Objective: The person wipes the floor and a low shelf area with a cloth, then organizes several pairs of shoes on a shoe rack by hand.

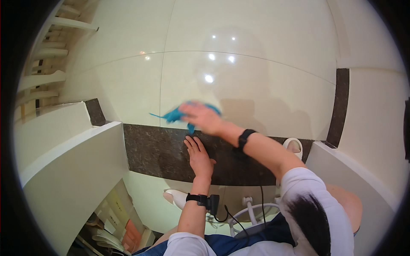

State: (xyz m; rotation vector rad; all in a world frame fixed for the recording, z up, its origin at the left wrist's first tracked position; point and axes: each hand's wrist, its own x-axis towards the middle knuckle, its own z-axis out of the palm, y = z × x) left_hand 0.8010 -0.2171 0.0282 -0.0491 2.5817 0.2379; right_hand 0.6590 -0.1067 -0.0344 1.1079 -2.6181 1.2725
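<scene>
My right hand (pixel 203 118) is blurred and lies over a crumpled blue cloth (pixel 174 114), which it holds against the glossy cream floor tiles (pixel 134 92). A thin tail of the cloth sticks out to the left. Part of the cloth is hidden under the palm. Below it, my left hand (pixel 200 160) rests palm down on the dark stone threshold (pixel 150 153), its thumb apart from the fingers and nothing in it. Its fingertips point at the cloth's lower corner and are close to it.
White door-frame walls (pixel 80 172) flank the threshold. White chair legs (pixel 75 23) stand at upper left. Papers and folders (pixel 112 220) are at lower left. A white stool base with casters (pixel 251 211) is behind me. Pale slippers (pixel 293 147) are on my feet. A black cable (pixel 262 201) hangs nearby.
</scene>
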